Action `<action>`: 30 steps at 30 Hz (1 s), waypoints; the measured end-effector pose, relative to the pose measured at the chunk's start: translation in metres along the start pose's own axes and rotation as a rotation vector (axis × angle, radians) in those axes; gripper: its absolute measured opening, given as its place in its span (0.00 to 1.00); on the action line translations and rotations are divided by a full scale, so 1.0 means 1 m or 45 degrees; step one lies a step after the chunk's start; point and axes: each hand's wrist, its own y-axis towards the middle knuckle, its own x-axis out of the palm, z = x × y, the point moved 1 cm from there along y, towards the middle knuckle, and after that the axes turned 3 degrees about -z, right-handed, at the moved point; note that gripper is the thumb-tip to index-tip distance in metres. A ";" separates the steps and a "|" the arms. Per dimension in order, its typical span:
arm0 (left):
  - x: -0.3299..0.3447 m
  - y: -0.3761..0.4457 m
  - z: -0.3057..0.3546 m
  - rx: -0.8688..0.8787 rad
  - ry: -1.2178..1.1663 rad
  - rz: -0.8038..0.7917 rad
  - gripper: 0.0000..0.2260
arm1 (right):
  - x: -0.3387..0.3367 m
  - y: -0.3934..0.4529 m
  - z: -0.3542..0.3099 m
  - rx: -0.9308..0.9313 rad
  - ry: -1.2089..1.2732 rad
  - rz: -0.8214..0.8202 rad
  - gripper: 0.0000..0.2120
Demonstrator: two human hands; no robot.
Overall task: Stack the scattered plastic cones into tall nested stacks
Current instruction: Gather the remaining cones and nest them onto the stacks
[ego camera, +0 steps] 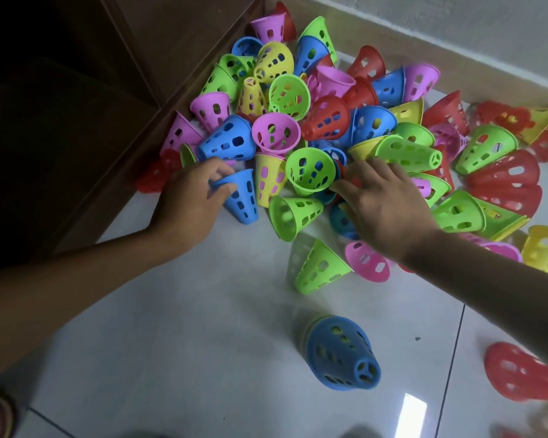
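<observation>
A big heap of perforated plastic cones (310,121) in several colours lies on the tiled floor against the wall corner. My left hand (190,197) grips the wide rim of a blue cone (246,200) at the heap's near left edge. My right hand (383,200) reaches into the heap beside a green cone (310,172); its fingertips touch a red piece there, and whether they hold it is hidden. A short nested stack with a blue cone on top (339,352) stands on the floor near me.
A dark wooden cabinet (114,90) borders the heap on the left, and a white wall (456,30) runs behind it. Loose cones lie nearer me: a green one (320,267), a pink one (367,260), a red one (522,371) at right.
</observation>
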 end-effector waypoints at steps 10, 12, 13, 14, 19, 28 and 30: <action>-0.011 -0.033 0.026 -0.134 -0.526 -0.063 0.03 | -0.005 0.007 0.001 -0.123 -0.197 0.033 0.12; -0.011 -0.041 0.032 -0.141 -0.606 -0.080 0.03 | -0.008 0.004 0.005 -0.138 -0.212 0.046 0.12; -0.010 -0.045 0.035 -0.135 -0.628 -0.085 0.03 | -0.009 0.001 0.008 -0.147 -0.211 0.060 0.12; -0.009 -0.049 0.038 -0.127 -0.647 -0.090 0.03 | -0.012 -0.001 0.010 -0.151 -0.206 0.083 0.12; -0.004 -0.069 0.053 -0.144 -0.777 -0.078 0.01 | -0.024 -0.019 0.021 -0.065 -0.188 0.209 0.11; -0.001 -0.113 0.080 -0.266 -0.972 -0.072 0.07 | -0.060 -0.074 0.011 0.341 0.481 0.439 0.09; -0.004 -0.122 0.092 -0.287 -1.063 -0.096 0.06 | -0.066 -0.090 0.006 0.423 0.591 0.435 0.08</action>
